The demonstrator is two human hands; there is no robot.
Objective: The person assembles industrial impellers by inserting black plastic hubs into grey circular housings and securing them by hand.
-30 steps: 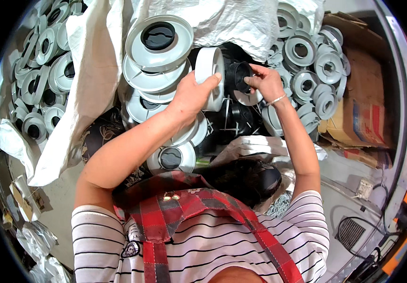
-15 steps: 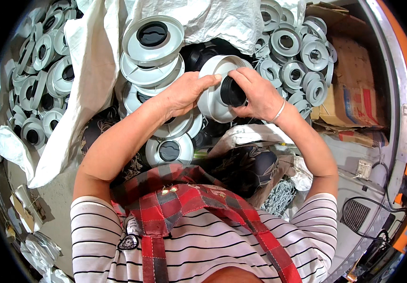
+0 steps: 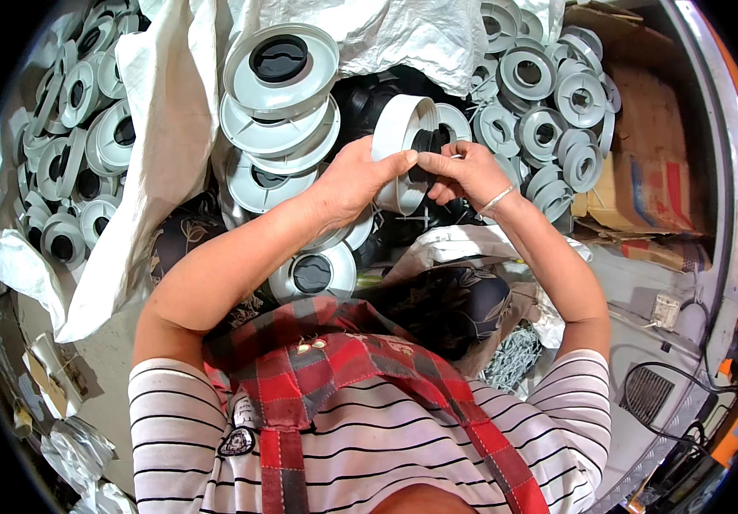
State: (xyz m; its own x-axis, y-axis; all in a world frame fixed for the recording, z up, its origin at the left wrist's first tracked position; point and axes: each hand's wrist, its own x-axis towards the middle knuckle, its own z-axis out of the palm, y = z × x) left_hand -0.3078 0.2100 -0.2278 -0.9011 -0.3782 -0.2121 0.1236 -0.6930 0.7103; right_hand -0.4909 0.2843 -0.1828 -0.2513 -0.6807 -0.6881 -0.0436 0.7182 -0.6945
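Observation:
Between my hands is a round grey plastic flange (image 3: 392, 137), tilted almost edge-on with its hollow side facing right. My left hand (image 3: 360, 176) grips its rim from the left, thumb laid across the front edge. A black threaded cap (image 3: 423, 146) sits at the flange's centre. My right hand (image 3: 470, 171) pinches the cap from the right, thumb on its near side and the other fingers curled. To the left of the held piece, a stack of grey flanges (image 3: 279, 137) has black caps in their middles. Another capped flange (image 3: 335, 265) lies just in front of my lap.
Many loose grey flanges (image 3: 549, 111) are heaped at the right, beside a cardboard box (image 3: 656, 163). More pieces (image 3: 78, 94) fill the left side behind a white woven sack (image 3: 159, 111). Dark caps (image 3: 377, 98) lie beyond my hands. Small metal pieces (image 3: 513, 355) are by my right leg.
The flange has turned from facing partly toward me to nearly edge-on. My right hand has shifted from wrapping over the cap to pinching it at the side.

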